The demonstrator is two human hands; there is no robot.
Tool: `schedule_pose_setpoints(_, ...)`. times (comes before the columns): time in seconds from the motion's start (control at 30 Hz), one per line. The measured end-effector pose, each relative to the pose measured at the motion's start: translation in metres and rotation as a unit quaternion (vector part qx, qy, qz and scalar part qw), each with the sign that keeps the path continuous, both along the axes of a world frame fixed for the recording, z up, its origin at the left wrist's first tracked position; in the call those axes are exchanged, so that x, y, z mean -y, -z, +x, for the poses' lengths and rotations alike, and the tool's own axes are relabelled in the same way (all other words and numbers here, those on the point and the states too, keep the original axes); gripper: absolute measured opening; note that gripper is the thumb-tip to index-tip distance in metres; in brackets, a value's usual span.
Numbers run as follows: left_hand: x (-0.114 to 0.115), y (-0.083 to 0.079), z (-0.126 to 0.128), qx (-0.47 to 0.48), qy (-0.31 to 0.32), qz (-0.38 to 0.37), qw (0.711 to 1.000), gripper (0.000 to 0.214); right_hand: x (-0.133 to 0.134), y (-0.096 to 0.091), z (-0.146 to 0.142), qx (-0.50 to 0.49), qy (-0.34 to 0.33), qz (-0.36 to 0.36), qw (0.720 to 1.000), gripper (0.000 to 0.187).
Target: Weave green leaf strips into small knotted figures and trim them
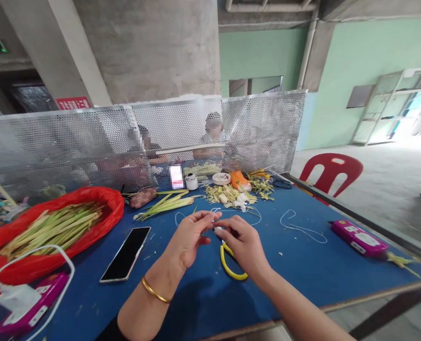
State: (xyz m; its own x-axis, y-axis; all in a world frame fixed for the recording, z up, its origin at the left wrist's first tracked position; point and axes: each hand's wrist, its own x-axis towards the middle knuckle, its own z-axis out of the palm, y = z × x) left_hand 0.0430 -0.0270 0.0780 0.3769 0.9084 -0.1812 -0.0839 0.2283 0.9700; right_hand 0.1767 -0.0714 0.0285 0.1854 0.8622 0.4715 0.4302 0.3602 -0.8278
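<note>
My left hand (192,234) is closed, thumb and forefinger pinched together where a thin white string (258,214) runs behind the fingers. Close against it, my right hand (246,244) is closed too, its fingertips meeting the left ones. A small whitish bit shows at the right fingertips, too small to name. Below the right hand lies a pair of scissors with yellow handles (228,272), its blades mostly hidden. Beyond the hands is a heap of pale green leaf scraps (220,195), with a crumpled white piece (241,201) at its near side.
A red plastic bag (112,201) of green leaf strips (54,227) and a phone (125,255) lie left. Leaf stalks (171,203) lie behind. Purple boxes (359,238) sit at both sides. A perforated metal screen (182,123) borders the back; people sit beyond it.
</note>
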Motion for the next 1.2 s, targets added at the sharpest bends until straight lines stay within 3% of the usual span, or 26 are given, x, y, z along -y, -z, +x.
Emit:
schedule_pose_setpoints(0.13, 0.004, 0.001, 0.014, -0.021, -0.009, 0.0, 1.0, 0.029, -0.01, -0.002, -0.017, -0.223, -0.052, -0.023, 0.973, 0.01)
schedule_pose_setpoints(0.23, 0.002, 0.008, 0.02, -0.016, -0.016, -0.013, 1.0, 0.029, -0.019, 0.007, -0.019, -0.325, -0.095, -0.024, 0.941, 0.024)
schedule_pose_setpoints(0.37, -0.005, 0.02, 0.027, 0.011, -0.049, -0.039, 0.998, 0.025, -0.017, 0.015, 0.001, -0.371, -0.117, -0.094, 0.916, 0.028)
schedule_pose_setpoints(0.67, -0.015, 0.031, 0.054, 0.053, -0.093, -0.082, 0.991, 0.013, -0.006, 0.017, 0.072, -0.293, -0.046, -0.112, 0.948, 0.027)
schedule_pose_setpoints(0.8, -0.021, 0.04, 0.069, 0.061, -0.087, -0.104, 0.989, 0.014, -0.007, 0.019, 0.1, -0.226, 0.033, -0.112, 0.967, 0.032)
schedule_pose_setpoints(0.9, -0.023, 0.046, 0.074, 0.051, -0.068, -0.108, 0.99, 0.021, -0.01, 0.022, 0.133, -0.142, 0.133, -0.094, 0.976, 0.036)
schedule_pose_setpoints(0.97, -0.023, 0.048, 0.073, 0.027, -0.065, -0.094, 0.993, 0.025, -0.013, 0.023, 0.162, -0.071, 0.22, -0.081, 0.97, 0.038)
schedule_pose_setpoints(1.07, -0.028, 0.05, 0.059, -0.026, -0.075, -0.043, 0.996, 0.029, -0.016, 0.023, 0.208, 0.061, 0.329, -0.084, 0.939, 0.03)
schedule_pose_setpoints(1.2, -0.048, 0.054, 0.021, -0.11, -0.127, 0.044, 0.985, 0.038, -0.019, 0.023, 0.246, 0.233, 0.341, -0.142, 0.9, 0.014)
